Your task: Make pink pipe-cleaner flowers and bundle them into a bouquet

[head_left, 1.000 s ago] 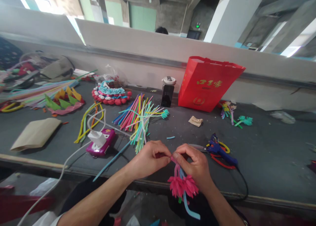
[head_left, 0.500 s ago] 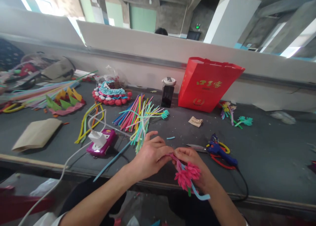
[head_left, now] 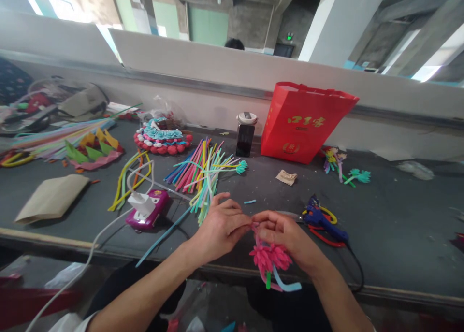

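Note:
Both hands meet over the table's front edge, on a bunch of pink pipe-cleaner flowers (head_left: 270, 258). My left hand (head_left: 223, 225) pinches the end of a pink stem between thumb and forefinger, its other fingers lifted. Close beside it, my right hand (head_left: 284, 235) grips the same stem with thumb and fingers. The flower heads hang below the right hand, with light blue, green and pink stem ends sticking out beneath. Just behind the right hand lie scissors (head_left: 299, 217), partly covered, and a blue glue gun (head_left: 324, 223). A bundle of coloured pipe cleaners (head_left: 203, 172) is beyond the left hand.
A purple power socket (head_left: 149, 209) with a white plug and cord sits at left. At the back stand a bottle (head_left: 246, 136) and a red bag (head_left: 308, 124). Finished-looking flowers (head_left: 358, 176) lie at right, a brown paper packet (head_left: 54, 196) at far left.
My right hand has turned, its fingers now bent further over the stem. The flower heads have swung slightly left and down. My left hand keeps its pinch.

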Tool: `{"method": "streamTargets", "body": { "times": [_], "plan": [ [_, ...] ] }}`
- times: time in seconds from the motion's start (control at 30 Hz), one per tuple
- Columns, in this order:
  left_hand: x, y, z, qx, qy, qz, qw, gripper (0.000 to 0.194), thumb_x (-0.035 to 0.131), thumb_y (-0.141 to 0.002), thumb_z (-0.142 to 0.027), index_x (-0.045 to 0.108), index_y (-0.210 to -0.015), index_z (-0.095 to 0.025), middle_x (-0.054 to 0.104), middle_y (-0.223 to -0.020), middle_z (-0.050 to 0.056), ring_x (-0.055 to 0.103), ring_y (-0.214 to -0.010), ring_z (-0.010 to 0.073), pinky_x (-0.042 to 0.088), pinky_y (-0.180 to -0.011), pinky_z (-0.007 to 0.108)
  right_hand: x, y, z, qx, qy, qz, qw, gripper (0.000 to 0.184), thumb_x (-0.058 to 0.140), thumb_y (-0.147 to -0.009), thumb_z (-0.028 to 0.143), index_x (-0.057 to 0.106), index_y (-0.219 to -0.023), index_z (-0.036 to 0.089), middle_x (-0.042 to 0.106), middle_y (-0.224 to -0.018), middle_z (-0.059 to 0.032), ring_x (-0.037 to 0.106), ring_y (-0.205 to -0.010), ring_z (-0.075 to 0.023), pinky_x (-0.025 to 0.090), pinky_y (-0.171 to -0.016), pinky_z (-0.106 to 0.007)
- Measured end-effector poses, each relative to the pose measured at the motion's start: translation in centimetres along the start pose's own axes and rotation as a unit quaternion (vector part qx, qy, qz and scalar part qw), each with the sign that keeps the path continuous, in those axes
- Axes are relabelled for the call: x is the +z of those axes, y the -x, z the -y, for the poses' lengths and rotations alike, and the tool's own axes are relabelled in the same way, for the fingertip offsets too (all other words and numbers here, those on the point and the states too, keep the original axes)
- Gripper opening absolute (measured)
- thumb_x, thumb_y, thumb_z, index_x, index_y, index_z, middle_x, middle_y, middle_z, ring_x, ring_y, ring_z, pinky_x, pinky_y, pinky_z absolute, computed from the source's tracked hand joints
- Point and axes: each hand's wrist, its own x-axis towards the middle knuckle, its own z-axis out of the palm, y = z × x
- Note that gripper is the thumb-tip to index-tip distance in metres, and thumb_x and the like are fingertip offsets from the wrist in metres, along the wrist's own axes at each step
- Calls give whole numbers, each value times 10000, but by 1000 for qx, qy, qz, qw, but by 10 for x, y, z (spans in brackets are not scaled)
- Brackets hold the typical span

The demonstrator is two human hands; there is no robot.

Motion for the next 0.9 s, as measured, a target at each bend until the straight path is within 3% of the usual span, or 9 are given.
{"method": "streamTargets", "body": {
  "times": [0.07, 0.27, 0.4, 0.47, 0.53, 0.63, 0.7, 0.8, 0.9],
  "plan": [
    [2, 0, 1, -7, 2, 15, 1000, 146, 565, -898, -206, 706, -926, -235, 704, -830, 16, 625, -859, 160, 237, -1073, 445, -1, 1, 0, -5, 52, 9, 999, 412, 757, -741, 296, 599, -1096, 162, 610, -745, 37, 560, -670, -116, 414, -636, -231],
    [5, 1, 0, -12, 18, 61, 998, 180, 538, -860, -139, 698, -918, -198, 660, -716, 7, 613, -729, 147, 314, -1005, 415, 5, 3, 0, -74, 175, -66, 980, 388, 649, -773, 177, 557, -1149, 187, 600, -717, 58, 531, -623, -106, 424, -604, -226],
    [3, -1, -2, -60, 121, 70, 988, 148, 544, -828, -131, 689, -842, -160, 640, -716, 12, 587, -716, 142, 393, -883, 339, 8, 6, -1, -155, 270, -92, 946, 294, 610, -820, 151, 597, -1108, 209, 601, -728, 46, 559, -659, -117, 455, -660, -238],
    [1, -2, -2, -132, 236, 99, 958, 123, 566, -828, -184, 683, -820, -145, 628, -705, 11, 556, -674, 129, 415, -714, 267, 9, 7, -1, -199, 319, -97, 922, 267, 612, -841, 144, 610, -1095, 225, 618, -770, 32, 585, -712, -128, 460, -701, -246],
    [0, -3, -1, -216, 356, 134, 899, 141, 609, -813, -258, 677, -808, -134, 611, -669, 3, 521, -617, 114, 373, -578, 225, 9, 8, 0, -239, 364, -89, 896, 261, 615, -854, 131, 612, -1091, 240, 630, -815, 19, 598, -761, -139, 460, -731, -257],
    [0, -3, 1, -300, 491, 144, 805, 187, 695, -746, -306, 676, -782, -123, 612, -629, -1, 524, -587, 103, 374, -568, 215, 10, 7, 1, -299, 427, -72, 850, 237, 595, -884, 126, 607, -1094, 237, 640, -833, -1, 606, -785, -159, 463, -741, -282],
    [1, -3, 1, -332, 542, 131, 760, 197, 741, -698, -301, 685, -757, -121, 634, -629, 11, 558, -599, 109, 402, -612, 227, 10, 6, 0, -341, 454, -65, 821, 222, 589, -904, 141, 602, -1109, 226, 669, -874, -23, 615, -811, -172, 472, -765, -302],
    [-1, -4, 0, -371, 580, 119, 715, 191, 776, -646, -279, 693, -724, -125, 644, -599, 15, 577, -579, 116, 414, -619, 238, 8, 4, -3, -388, 459, -58, 797, 171, 616, -916, 194, 617, -1085, 214, 701, -940, -44, 631, -846, -175, 488, -791, -308],
    [-4, -6, -2, -384, 585, 113, 706, 180, 774, -633, -268, 696, -717, -129, 644, -579, 14, 566, -549, 111, 411, -601, 237, 6, 3, -6, -406, 442, -73, 796, 104, 628, -919, 223, 647, -1020, 207, 704, -918, -46, 639, -827, -161, 497, -771, -288]
  ]
}}
